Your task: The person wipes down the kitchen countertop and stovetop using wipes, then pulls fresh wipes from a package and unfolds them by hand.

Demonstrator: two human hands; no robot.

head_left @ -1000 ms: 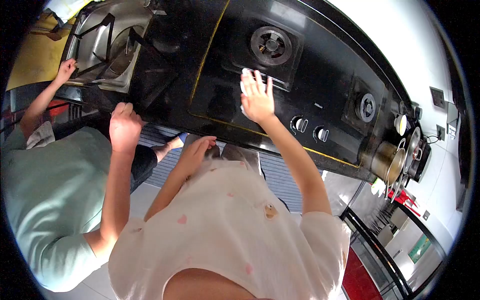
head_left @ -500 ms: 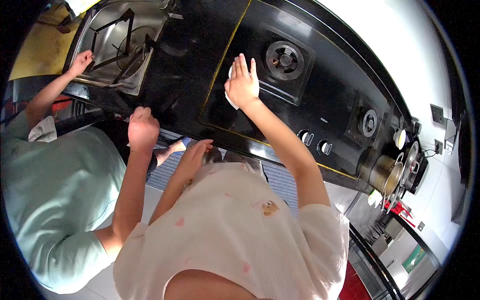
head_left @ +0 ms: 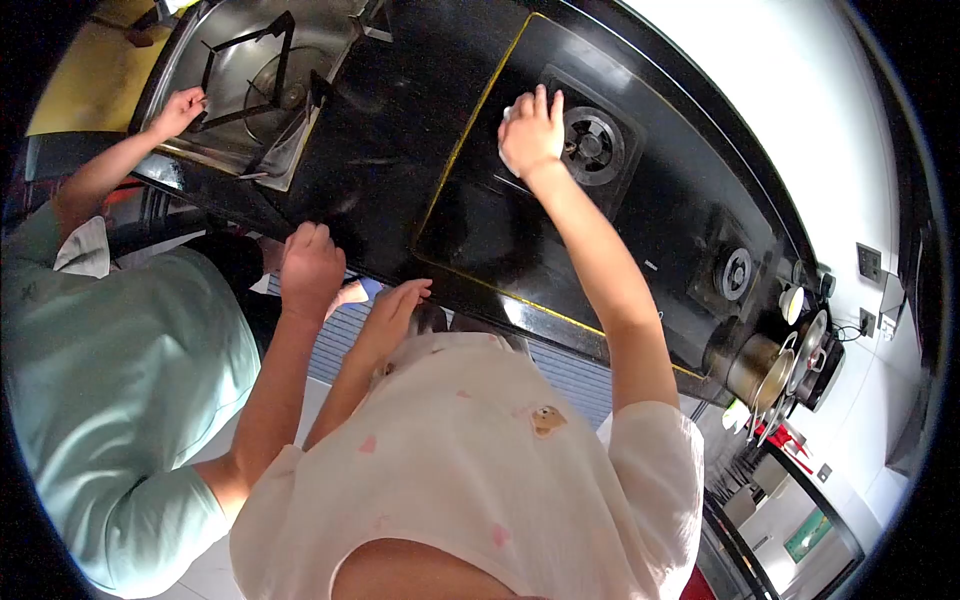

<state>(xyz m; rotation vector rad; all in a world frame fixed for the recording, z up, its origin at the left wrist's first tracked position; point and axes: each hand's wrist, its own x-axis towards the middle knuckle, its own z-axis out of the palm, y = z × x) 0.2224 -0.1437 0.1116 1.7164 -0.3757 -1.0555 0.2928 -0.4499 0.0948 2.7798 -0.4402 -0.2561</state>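
Note:
My right hand [head_left: 533, 135] presses palm down on a white cloth [head_left: 508, 163], most of it hidden under the palm. Together they lie on the black glass cooktop [head_left: 480, 230], against the left side of the larger burner [head_left: 592, 146]. Down by the counter's front edge, my left hand [head_left: 400, 305] has its fingers stretched out and holds nothing that I can see.
On my left a person in a green shirt [head_left: 150, 350] has one hand [head_left: 183, 110] at the steel sink [head_left: 235, 60], where black pan supports [head_left: 275, 70] lie. Their other fist [head_left: 312, 262] is by the counter edge. Pots [head_left: 760, 370] stand right of the smaller burner [head_left: 735, 273].
My right hand has slid the cloth rightwards over the cooktop, up to the larger burner. The view has shifted slightly. My left hand stays by the counter edge.

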